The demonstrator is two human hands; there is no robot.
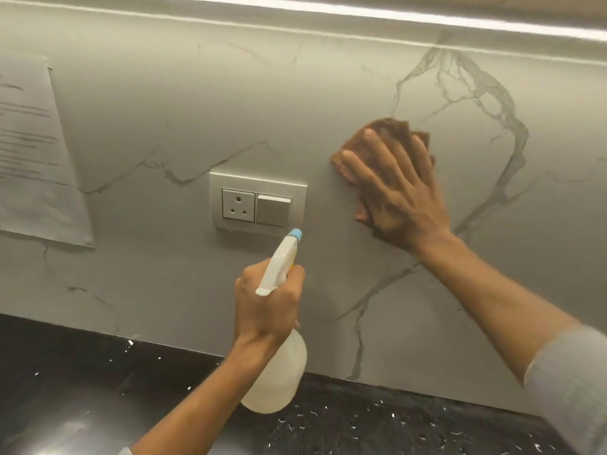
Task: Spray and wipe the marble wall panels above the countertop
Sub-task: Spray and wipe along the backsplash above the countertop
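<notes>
The grey-white marble wall panel [164, 103] with dark veins fills most of the view above the black countertop [361, 425]. My right hand [397, 192] lies flat on the panel with fingers spread, pressing a brown cloth [387, 129] against it; only the cloth's edges show around my fingers. My left hand [266, 300] grips the neck of a white spray bottle [279, 379], whose blue-tipped nozzle [295, 235] points up toward the wall just below the socket plate.
A socket and switch plate [259, 201] is set in the wall left of the cloth. A printed paper sheet [33, 152] is stuck to the wall at far left. A light strip [394, 14] runs along the top.
</notes>
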